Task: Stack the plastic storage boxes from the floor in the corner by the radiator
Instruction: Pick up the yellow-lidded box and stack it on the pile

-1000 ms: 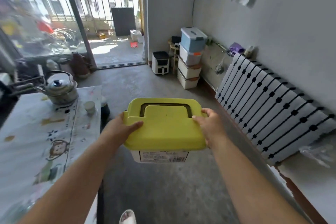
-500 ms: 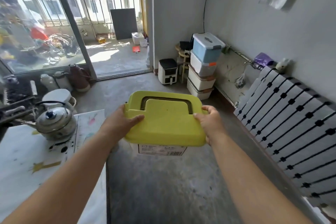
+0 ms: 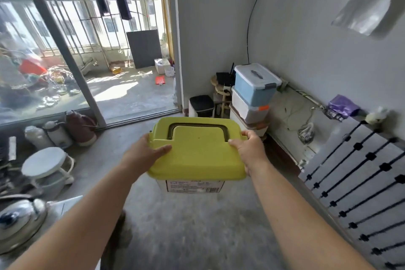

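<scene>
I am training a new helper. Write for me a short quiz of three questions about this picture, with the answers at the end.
1. True or false: the left hand and the right hand hold the yellow-lidded box clear of the floor.
2. Which colour is the top box of the stack in the corner? A red, B blue, C black.
3. Fill in: the radiator stands along the wall on the person's ____ side.
Key: 1 true; 2 B; 3 right.
</scene>
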### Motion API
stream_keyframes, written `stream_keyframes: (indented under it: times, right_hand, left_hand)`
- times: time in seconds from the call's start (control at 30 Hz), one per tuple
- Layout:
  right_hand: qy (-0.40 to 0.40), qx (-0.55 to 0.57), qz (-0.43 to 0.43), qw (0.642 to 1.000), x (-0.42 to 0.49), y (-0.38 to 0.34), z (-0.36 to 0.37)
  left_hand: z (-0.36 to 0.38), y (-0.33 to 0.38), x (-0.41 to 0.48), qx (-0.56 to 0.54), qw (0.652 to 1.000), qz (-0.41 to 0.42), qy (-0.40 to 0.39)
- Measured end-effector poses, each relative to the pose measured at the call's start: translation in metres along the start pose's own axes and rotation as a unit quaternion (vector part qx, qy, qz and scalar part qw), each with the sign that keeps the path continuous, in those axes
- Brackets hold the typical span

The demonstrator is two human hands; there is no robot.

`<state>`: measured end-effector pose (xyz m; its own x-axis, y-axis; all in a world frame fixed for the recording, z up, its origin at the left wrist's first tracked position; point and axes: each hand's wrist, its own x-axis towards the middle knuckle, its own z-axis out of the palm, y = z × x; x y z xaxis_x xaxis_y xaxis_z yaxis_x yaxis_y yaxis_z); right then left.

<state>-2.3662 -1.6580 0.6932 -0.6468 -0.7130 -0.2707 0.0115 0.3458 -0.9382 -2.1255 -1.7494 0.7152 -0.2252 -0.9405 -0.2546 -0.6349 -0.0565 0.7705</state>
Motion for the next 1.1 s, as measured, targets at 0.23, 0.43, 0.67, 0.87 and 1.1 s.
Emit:
stream_keyframes:
  times: [0.23,0.43,0.67,0.87,1.1]
  right_hand:
    - [0.01,-0.004,-0.016,1.0,0.148,-0.067,0.018]
    - [0.036,-0.013,0.008,0.999,0.255,-0.086,0.057]
    - [0.087,-0.005,0.007,0.996,0.381,-0.136,0.116]
    - [0.139,0.034,0.029,0.989,0.464,-0.17,0.116]
    - [0.24,0.04,0.031,0.97,0.56,-0.176,0.059]
  left_hand:
    - [0.004,0.07,0.143,-0.031,0.999,-0.001,-0.01]
    - [0.012,0.091,0.266,-0.035,0.998,-0.016,-0.051]
    - [-0.008,0.136,0.444,-0.005,0.996,0.023,-0.089]
    - [0.004,0.204,0.569,0.035,0.987,0.079,-0.136]
    - [0.092,0.279,0.656,0.135,0.968,0.139,-0.158]
